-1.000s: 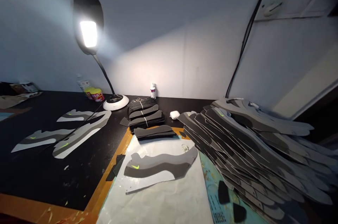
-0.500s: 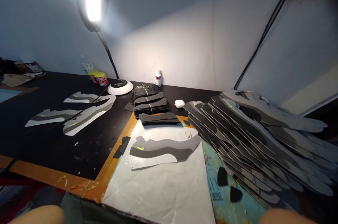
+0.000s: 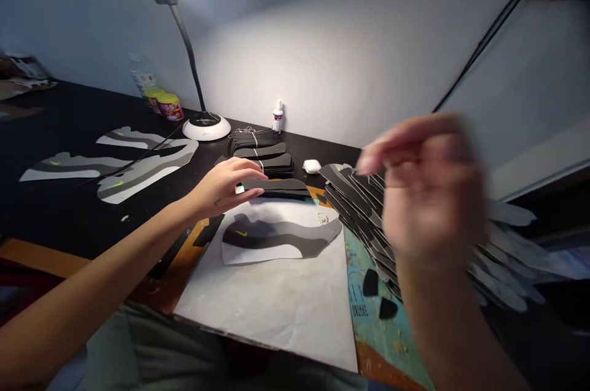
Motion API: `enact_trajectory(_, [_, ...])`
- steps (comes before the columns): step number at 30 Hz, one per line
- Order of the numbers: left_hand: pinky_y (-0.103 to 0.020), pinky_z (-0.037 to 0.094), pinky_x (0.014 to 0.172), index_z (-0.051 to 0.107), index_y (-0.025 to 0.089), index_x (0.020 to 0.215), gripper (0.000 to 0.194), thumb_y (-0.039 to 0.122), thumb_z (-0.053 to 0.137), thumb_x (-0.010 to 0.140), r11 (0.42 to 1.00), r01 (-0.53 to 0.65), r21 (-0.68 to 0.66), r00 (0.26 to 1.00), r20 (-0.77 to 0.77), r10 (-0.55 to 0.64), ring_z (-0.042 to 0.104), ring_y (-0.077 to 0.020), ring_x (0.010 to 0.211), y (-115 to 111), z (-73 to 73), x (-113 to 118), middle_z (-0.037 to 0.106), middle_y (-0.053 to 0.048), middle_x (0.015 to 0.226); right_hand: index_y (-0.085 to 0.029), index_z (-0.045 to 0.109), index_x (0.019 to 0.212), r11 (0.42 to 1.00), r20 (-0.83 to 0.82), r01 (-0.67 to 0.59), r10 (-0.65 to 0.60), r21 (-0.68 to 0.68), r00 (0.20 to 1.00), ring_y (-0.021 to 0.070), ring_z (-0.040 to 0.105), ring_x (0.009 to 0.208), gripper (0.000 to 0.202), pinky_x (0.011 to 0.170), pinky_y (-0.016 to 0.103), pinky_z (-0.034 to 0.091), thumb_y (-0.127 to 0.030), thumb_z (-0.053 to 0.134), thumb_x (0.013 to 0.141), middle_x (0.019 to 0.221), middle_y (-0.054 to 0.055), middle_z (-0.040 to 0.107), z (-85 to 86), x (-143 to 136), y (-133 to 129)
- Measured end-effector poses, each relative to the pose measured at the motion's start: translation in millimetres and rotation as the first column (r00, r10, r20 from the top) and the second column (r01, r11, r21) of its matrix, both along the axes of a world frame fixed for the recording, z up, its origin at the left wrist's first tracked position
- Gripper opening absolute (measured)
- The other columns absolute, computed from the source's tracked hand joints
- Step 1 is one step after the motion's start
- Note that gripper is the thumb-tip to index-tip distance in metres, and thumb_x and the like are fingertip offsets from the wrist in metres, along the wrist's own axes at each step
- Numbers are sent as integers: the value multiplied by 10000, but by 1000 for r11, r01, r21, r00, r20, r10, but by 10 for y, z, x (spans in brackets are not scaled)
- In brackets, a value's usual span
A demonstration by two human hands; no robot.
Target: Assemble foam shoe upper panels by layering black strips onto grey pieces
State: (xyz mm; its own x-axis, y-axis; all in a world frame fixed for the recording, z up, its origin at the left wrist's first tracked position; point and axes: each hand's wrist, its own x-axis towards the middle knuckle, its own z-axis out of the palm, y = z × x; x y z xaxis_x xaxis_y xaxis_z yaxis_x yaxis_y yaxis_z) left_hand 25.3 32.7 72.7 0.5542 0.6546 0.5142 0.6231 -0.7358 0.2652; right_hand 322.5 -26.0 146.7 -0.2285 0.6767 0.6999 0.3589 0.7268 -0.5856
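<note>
My left hand [image 3: 233, 185] reaches over the far left of the white sheet, thumb and fingers apart, with nothing visible between them. Its fingertips are close to a small stack of dark grey curved strips [image 3: 288, 185]; whether they touch I cannot tell. My right hand [image 3: 428, 194] is raised above the right side of the table, bent at the fingers and smeared by motion. Behind it is a large fanned pile of grey shoe upper pieces [image 3: 357, 213], partly hidden. One grey-and-white shoe upper piece [image 3: 276, 237] with a yellow-green mark lies flat on the white sheet [image 3: 267, 305].
Bundles of black strips [image 3: 262, 163] stand behind the sheet. A lamp [image 3: 207, 126], a small white bottle [image 3: 277, 117] and a white case [image 3: 312, 166] are at the back. Three upper pieces [image 3: 147, 173] lie left. Two black scraps [image 3: 370, 283] rest on the green mat [image 3: 364, 329].
Both hands have come up into view, the left toward the dark strips, the right above the pile. The camera view has tilted down. The upper piece still lies on the sheet.
</note>
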Motion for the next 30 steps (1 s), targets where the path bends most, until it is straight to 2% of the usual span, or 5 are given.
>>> enact_trajectory(6, [-455,543,972,758,131,1242,525,570,573,1019,998,-66,-3,985,-161,64,671,-324,1097,405,-374,-56,727,-178,1234,-256,711,870,998,367,62,-54,-10,929,211,681,801,157,855,400,484,-234,595,973,835,0,763,-693,-89,264])
enact_trajectory(11, [-420,552,917,745,131,1292,609,641,576,1006,999,-53,-11,992,-111,52,666,-318,1052,425,-517,-134,730,-176,1192,-251,726,881,992,405,102,-65,-71,912,222,699,852,174,871,392,470,-227,583,978,893,11,800,-1121,-9,308])
enact_trajectory(21, [-371,534,1006,688,172,1297,556,638,621,1001,1000,-9,-11,979,202,11,657,-257,1141,394,-539,-186,712,-141,1259,-250,733,926,998,403,35,-9,-57,915,224,729,903,173,854,398,513,-193,581,985,928,20,806,-1410,-49,298])
enact_trajectory(27, [-367,546,1014,668,195,1352,578,548,796,912,983,170,-66,927,349,-137,677,-228,1065,206,-420,-50,729,-107,1163,-326,641,1230,921,311,204,-311,332,898,287,695,1142,296,1070,525,486,-219,584,960,1202,65,744,-1331,-55,139])
enact_trajectory(30, [-340,551,1025,555,211,1496,710,466,840,897,949,299,-101,870,438,-227,680,-206,1046,73,-408,81,715,-92,1137,-332,496,1414,918,323,257,-352,301,879,331,604,1336,438,1217,623,338,-293,573,985,1419,106,650,-1336,-131,42])
